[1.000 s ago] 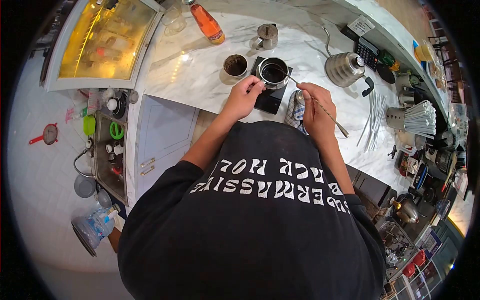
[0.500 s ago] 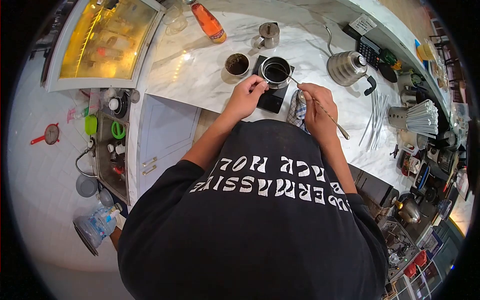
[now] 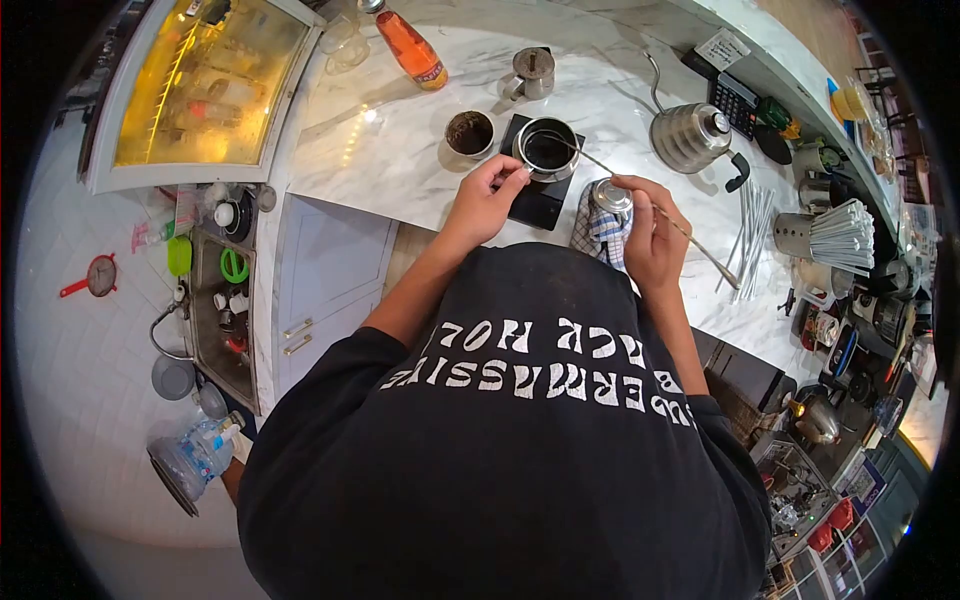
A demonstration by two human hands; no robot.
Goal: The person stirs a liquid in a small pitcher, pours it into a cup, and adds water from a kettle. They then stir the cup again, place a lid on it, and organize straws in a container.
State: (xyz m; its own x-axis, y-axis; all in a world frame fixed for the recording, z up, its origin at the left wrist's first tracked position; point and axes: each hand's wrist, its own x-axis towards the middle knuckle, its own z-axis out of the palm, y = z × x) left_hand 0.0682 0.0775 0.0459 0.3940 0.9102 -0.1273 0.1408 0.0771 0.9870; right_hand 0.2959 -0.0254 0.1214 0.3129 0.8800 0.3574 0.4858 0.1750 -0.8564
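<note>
On a black scale stands a metal cup with dark liquid inside. My left hand pinches the near left edge of this cup, where a small handle seems to be. My right hand grips a long thin twisted-handle stirring spoon. The spoon slants down to the left, its tip inside the cup and hidden. Just left of my right hand, a small round metal piece sits on a checked cloth. A cup with dark grounds stands left of the scale.
Behind the scale is a small lidded metal pot. An orange-red bottle stands back left. To the right are a gooseneck kettle, loose straws and a straw holder. A sink lies far left.
My right hand has moved right and slightly down, and the spoon now lies at a flatter slant. More of the round metal piece shows. My left hand stays on the cup.
</note>
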